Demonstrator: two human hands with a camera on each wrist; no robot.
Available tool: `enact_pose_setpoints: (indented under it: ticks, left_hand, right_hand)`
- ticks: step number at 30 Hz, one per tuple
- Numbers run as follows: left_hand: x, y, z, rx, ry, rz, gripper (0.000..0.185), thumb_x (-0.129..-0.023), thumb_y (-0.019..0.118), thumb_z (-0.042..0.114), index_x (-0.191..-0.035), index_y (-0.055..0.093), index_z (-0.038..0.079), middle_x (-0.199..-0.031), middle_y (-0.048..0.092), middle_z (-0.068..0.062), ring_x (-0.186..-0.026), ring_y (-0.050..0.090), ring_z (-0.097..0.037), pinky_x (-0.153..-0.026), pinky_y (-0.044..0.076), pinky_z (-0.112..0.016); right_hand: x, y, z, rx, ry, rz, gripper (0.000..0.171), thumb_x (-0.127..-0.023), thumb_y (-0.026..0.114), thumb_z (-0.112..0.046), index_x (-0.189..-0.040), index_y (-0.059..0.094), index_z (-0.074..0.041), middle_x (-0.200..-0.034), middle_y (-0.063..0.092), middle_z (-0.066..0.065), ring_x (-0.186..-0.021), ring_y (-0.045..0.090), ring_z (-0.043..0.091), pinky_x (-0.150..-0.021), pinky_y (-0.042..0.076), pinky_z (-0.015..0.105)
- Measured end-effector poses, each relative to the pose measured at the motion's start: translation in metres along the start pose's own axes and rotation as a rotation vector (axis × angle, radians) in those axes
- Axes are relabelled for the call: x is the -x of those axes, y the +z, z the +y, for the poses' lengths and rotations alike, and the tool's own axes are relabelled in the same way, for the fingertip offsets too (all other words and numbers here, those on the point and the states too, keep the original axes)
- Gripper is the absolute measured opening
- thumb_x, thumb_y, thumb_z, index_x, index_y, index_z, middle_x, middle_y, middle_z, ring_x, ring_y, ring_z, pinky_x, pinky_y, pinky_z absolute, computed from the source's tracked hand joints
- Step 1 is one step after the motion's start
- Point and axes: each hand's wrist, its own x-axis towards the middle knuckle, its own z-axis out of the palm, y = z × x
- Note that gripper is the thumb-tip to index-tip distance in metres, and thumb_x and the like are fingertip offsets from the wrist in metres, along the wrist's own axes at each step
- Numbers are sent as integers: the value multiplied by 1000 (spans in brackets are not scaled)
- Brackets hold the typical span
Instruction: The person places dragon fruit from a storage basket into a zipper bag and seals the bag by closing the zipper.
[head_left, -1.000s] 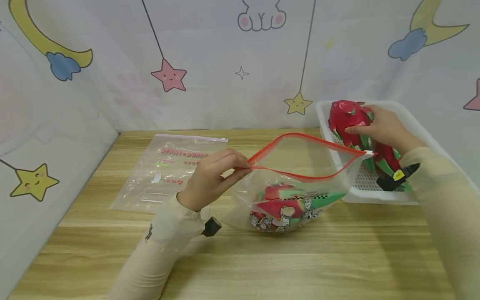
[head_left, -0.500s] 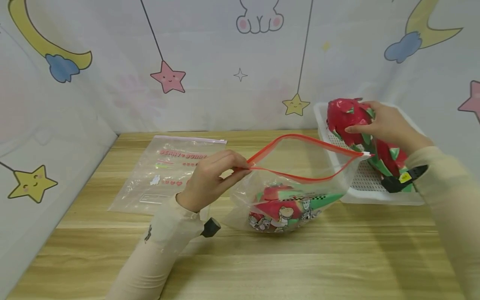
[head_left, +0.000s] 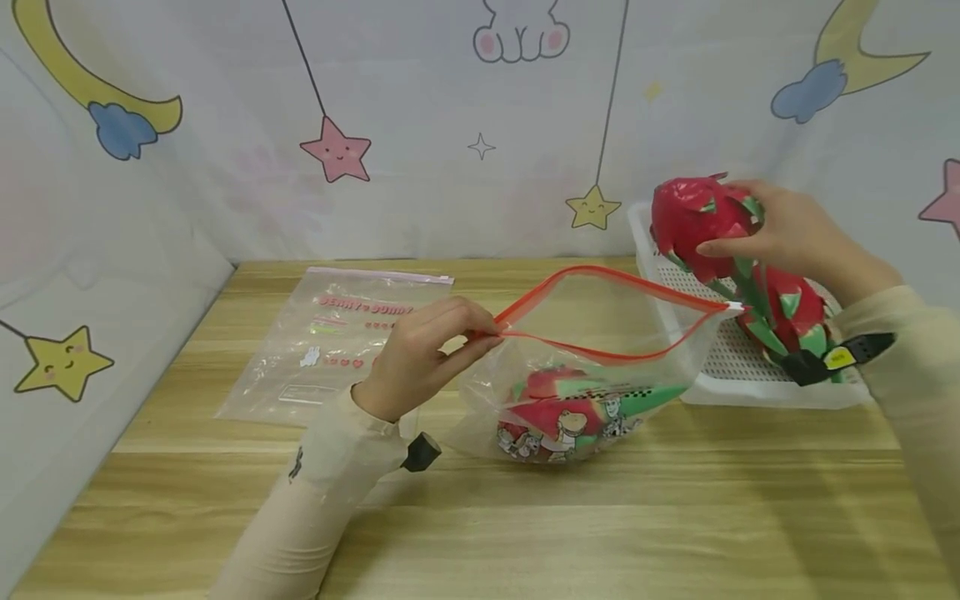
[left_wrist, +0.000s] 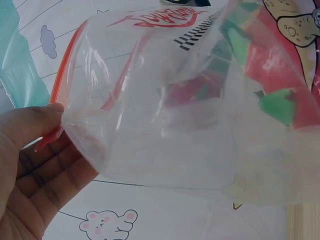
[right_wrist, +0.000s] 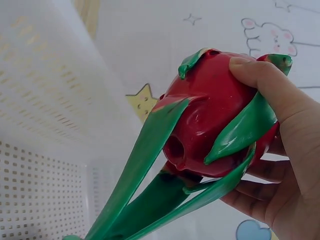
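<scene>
My left hand (head_left: 427, 354) pinches the left corner of a clear zip bag (head_left: 483, 387) between thumb and fingers. The bag's red-edged mouth (head_left: 592, 271) gapes open, with a white slider at its right end. Inside lies red and green dragon fruit (head_left: 536, 412), seen through the printed plastic. At the right, my right hand (head_left: 795, 237) grips a shiny red dragon fruit (head_left: 690, 225) with long green scales, raised over the white basket (head_left: 765, 393). Its thumb lies across the fruit's skin in the right wrist view. A second dragon fruit (head_left: 798, 304) shows below that hand, in the basket.
A flat clear zip bag (head_left: 288, 342) with pink print and a lilac zip lies on the wooden table (head_left: 525, 533), partly behind my left hand. The basket stands close to the bag's right end. A cartoon-printed cloth (head_left: 465, 200) hangs behind.
My right hand has lifted the dragon fruit up from the basket and a little to the right. The left hand and the bag have stayed in place.
</scene>
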Motion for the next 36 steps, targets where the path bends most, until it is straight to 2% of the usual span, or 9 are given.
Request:
enact_pose_setpoints:
  ticks: [20, 21, 25, 27, 28, 30, 32, 34, 36]
  left_hand:
    - [0, -1, 0, -18, -10, 13, 18, -75, 77, -2, -87, 66, 2, -82, 69, -7, -73, 62, -13, -67, 55, -25]
    - [0, -1, 1, -20, -10, 14, 18, -74, 78, -2, -87, 66, 2, -82, 69, -7, -72, 62, -13, -67, 55, -25]
    - [1, -2, 1, -23, -10, 18, 17, -75, 77, -1, -87, 66, 2, -81, 69, -7, -72, 62, -13, -66, 54, -25]
    - [1, -2, 1, -22, -8, 20, 15, -76, 77, -1, -87, 66, 2, -81, 69, -7, -72, 62, -13, -66, 54, -25]
    - [1, -1, 0, -21, -8, 21, 14, -78, 76, 0, -87, 66, 2, -81, 69, -7, -72, 62, -13, -66, 54, -25]
    - [1, -1, 1, -21, -7, 22, 13, -79, 75, 1, -87, 66, 2, -81, 69, -7, -72, 62, -13, -66, 54, -25]
    - [1, 0, 0, -19, -7, 23, 13, -79, 75, 1, -87, 66, 2, -81, 69, -7, -72, 62, -14, -67, 54, -25]
    - [1, 0, 1, -19, -8, 24, 13, -79, 75, 1, -87, 66, 2, -81, 69, -7, -72, 63, -14, -67, 54, -25]
    - [0, 0, 0, -20, -6, 25, 13, -79, 75, 1, -88, 66, 2, -81, 69, -7, -72, 63, -14, -66, 55, -25]
  right_hand:
    - [31, -29, -49, -22, -175, 114, 88, -78, 78, -32, -150, 31, -13, -134, 50, 31, -117, 44, 51, -86, 40, 73]
    - [33, -30, -51, -25, -185, 119, 88, -78, 78, -31, -150, 31, -14, -134, 50, 30, -117, 44, 50, -85, 47, 66]
    - [40, -34, -58, -30, -258, 151, 87, -76, 80, -24, -149, 33, -14, -135, 50, 28, -118, 44, 48, -86, 47, 65]
    - [43, -36, -61, -12, -286, 173, 87, -74, 81, -23, -148, 35, -15, -135, 51, 24, -119, 46, 46, -90, 49, 58]
    - [45, -37, -63, -14, -303, 181, 87, -74, 81, -22, -147, 36, -15, -135, 51, 25, -120, 46, 46, -91, 44, 68]
    - [47, -40, -66, -16, -319, 191, 87, -72, 82, -20, -146, 37, -14, -136, 50, 24, -121, 45, 46, -91, 43, 68]
    - [50, -43, -69, -8, -324, 199, 89, -70, 83, -19, -146, 38, -16, -135, 51, 23, -120, 46, 45, -94, 52, 43]
    - [53, -45, -72, -10, -338, 202, 91, -67, 84, -16, -145, 38, -14, -135, 50, 24, -120, 46, 47, -90, 54, 49]
    - [56, -47, -74, 2, -344, 202, 92, -65, 84, -15, -145, 39, -15, -136, 50, 23, -122, 46, 47, -89, 53, 50]
